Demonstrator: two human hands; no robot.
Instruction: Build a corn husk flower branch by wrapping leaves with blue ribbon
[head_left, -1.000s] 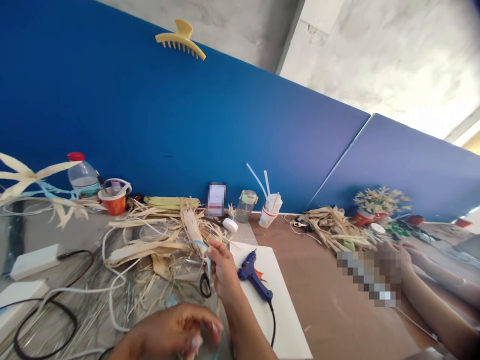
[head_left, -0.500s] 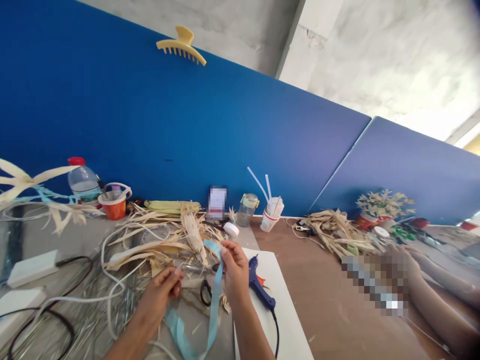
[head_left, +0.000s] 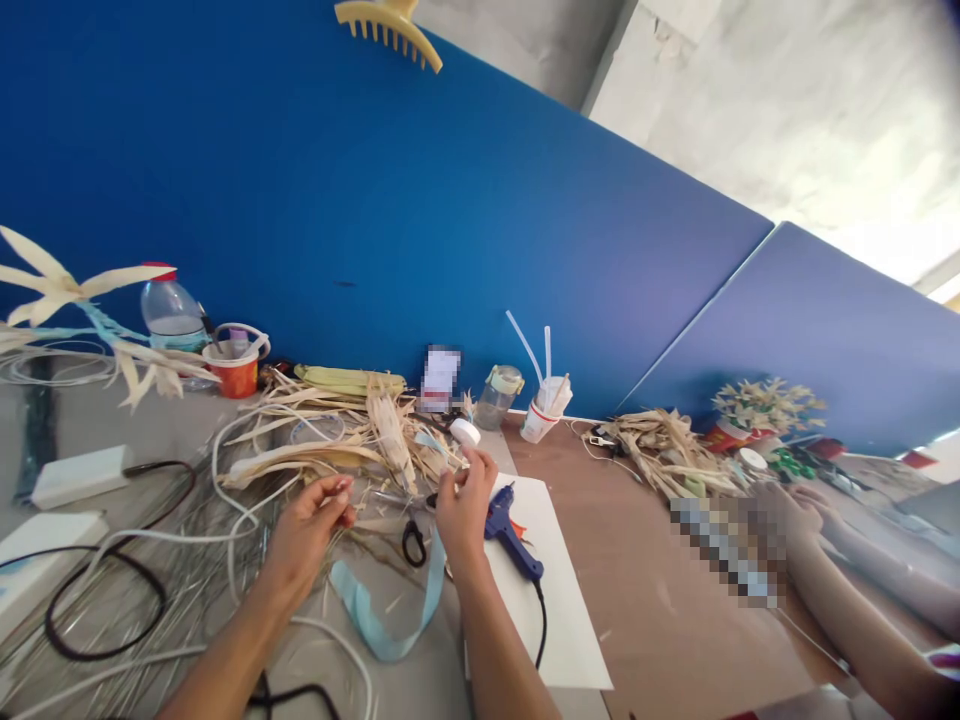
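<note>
A light-blue ribbon (head_left: 386,640) hangs in a loop over the table, one end curling up below my left hand. Its other side runs up to my right hand (head_left: 465,505), whose thumb and fingers are pinched on it; a short blue piece shows just beyond the fingertips. My left hand (head_left: 311,525) is closed in a pinch to the left, apart from the ribbon, and whatever lies between its fingertips is too small to make out. Black-handled scissors (head_left: 413,543) lie between the hands. Beside my right wrist a blue glue gun (head_left: 514,535) rests on a white sheet (head_left: 574,630).
Dried corn husks (head_left: 390,430) are heaped behind my hands. White cables (head_left: 217,470) and thin clear rods (head_left: 187,600) cover the left side. A bottle (head_left: 171,312), red cup (head_left: 234,375), jar (head_left: 496,400) and straw cup (head_left: 540,415) line the blue partition (head_left: 375,200). A co-worker's arms (head_left: 847,600) reach in at right.
The view has tipped down, so the partition and table items sit higher. Both hands appear slightly higher, and the ribbon's upper end has shifted beyond my right fingertips.
</note>
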